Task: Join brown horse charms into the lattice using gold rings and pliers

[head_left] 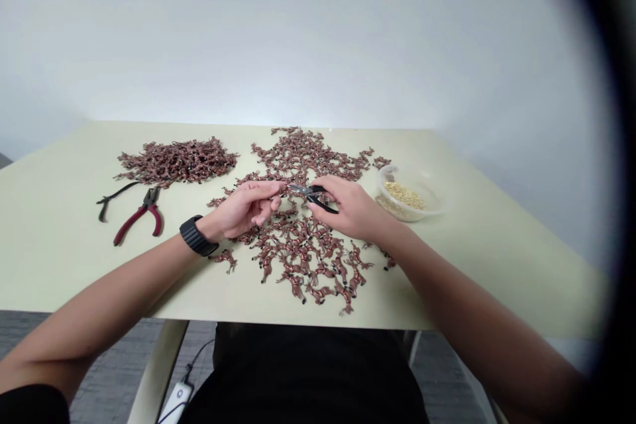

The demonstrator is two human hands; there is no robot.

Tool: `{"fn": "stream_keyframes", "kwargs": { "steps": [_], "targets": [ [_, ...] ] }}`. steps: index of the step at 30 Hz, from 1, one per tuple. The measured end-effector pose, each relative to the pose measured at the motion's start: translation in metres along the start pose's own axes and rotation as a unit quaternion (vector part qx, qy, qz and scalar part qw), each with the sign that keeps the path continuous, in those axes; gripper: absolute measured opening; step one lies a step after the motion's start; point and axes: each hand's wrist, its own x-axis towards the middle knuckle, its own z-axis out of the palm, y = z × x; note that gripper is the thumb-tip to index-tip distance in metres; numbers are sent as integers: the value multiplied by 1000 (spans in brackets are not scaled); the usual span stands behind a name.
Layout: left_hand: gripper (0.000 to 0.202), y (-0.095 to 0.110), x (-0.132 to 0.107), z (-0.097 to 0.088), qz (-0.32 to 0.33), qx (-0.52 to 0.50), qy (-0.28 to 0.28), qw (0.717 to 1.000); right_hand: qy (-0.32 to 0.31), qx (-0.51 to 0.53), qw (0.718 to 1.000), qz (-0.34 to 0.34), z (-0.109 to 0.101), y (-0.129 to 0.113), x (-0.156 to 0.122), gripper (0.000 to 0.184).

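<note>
Over middle of desk (501, 265), hands close together, working above spread brown figurines (303, 258): right hand (345, 207) gripping small black pliers (311, 193), tips reaching toward left hand (243, 209), whatever sits at tips too small to tell. Red-handled pliers (142, 222) lying on desk left of hands, just below heap of brown figurines (176, 162). Clear plastic bowl (397, 211) of gold bits (405, 195) sitting near right hand.

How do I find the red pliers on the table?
Look at the left side of the pale green table, below the messy brown pile. The pliers there have red handles and lie alone, unlike the small dark pair between the left hand and right hand.
</note>
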Motion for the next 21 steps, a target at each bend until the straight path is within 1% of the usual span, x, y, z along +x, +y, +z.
{"fn": "stream_keyframes", "kwargs": {
  "steps": [4,7,10,11,12,13,14,16,17,18,19,20,21],
  "targets": [
    [22,0,0,-2,1,-1,5,1000,-5,6,1000,0,-2,-1,1,30],
    [24,0,0,3,15,9,19,1000,-3,22,1000,17,1,-5,1,28],
    [33,-4,-2,14,51,62,41,996,6,76,994,81,10,-14,-1,27],
    [37,-5,-4,18,71,99,51,991,2,119,987,110,14,-17,-1,28],
    [42,-7,-5,21,94,146,62,983,-7,178,974,140,18,-20,-1,30],
    [45,-8,-7,23,121,203,76,969,-23,248,953,170,20,-23,-1,33],
    [47,-8,-8,22,150,268,93,947,-43,326,923,199,21,-25,-1,35],
    [49,-8,-10,17,209,396,119,886,-95,471,842,245,20,-29,1,38],
    [49,-6,-10,12,236,449,124,853,-124,527,799,260,18,-30,2,39],
    [48,-4,-11,7,256,489,117,826,-149,568,763,271,16,-31,3,39],
    [47,-2,-11,2,266,516,110,807,-168,594,736,278,13,-31,3,39],
    [46,-1,-11,-1,262,533,100,798,-180,608,719,282,11,-30,4,38],
    [45,0,-10,-4,262,535,102,797,-187,614,713,283,9,-29,5,38]
  ]
}}
